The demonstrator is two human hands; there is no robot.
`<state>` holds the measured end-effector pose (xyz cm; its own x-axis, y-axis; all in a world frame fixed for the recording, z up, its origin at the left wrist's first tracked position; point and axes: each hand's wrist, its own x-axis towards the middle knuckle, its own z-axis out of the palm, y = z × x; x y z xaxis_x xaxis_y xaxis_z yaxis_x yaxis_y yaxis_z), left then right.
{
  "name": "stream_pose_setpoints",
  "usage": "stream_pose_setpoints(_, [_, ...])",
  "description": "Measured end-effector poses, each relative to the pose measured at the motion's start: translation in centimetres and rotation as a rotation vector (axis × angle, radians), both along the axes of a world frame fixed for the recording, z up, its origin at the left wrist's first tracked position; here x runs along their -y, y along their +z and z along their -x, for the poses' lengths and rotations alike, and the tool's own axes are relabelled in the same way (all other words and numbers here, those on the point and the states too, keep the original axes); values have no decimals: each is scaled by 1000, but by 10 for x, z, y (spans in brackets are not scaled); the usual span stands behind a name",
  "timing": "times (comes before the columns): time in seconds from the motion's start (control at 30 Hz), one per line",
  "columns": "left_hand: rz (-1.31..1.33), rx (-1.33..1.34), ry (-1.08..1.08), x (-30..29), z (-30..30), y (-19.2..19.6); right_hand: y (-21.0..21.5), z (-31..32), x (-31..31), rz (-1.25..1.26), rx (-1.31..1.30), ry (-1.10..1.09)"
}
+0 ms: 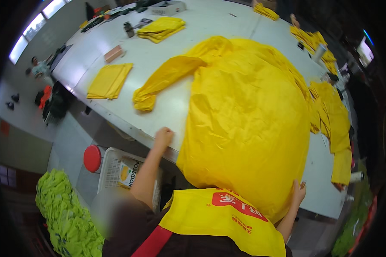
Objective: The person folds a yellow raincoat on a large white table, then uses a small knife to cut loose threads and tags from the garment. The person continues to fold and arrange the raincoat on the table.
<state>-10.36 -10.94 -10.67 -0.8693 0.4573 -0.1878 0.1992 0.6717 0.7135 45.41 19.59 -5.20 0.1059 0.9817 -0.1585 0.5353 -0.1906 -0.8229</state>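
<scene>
A large yellow jacket (248, 115), puffed up with air, spreads over the white table (313, 162) and hangs past the near edge towards my body. One sleeve with a gathered cuff reaches out to the left. Beside the jacket's left side, above the table edge, my left hand (164, 138) is closed in a fist, apart from the cloth, and nothing shows in it. My right hand (299, 193) is at the jacket's lower right edge with its fingers curled. A small dark thing sticks out by those fingertips, too small to name.
Folded yellow garments (110, 81) and a pinkish block (113, 54) lie left on the table; more yellow garments (332, 124) lie right. Below left are a white basket (109, 167), a red-topped stool (92, 158) and a lime-green cloth heap (62, 210). Another person (39, 67) is far left.
</scene>
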Motion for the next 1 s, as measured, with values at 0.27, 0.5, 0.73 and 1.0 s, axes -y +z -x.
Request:
stream_pose_setpoints(0.27, [-50,53,-268,-93,-88,31,-59,38,20,-289,348,92])
stream_pose_setpoints(0.5, [-171,-43,-6,-53,-60,5,-90,10,-48,-393,542,266])
stream_pose_setpoints(0.73, [117,-165,356,63,64,1,-98,-169,-189,-514,743,-51])
stream_pose_setpoints(1.0, [100,-72,311,25,49,32,-32,-29,-173,-612,123,28])
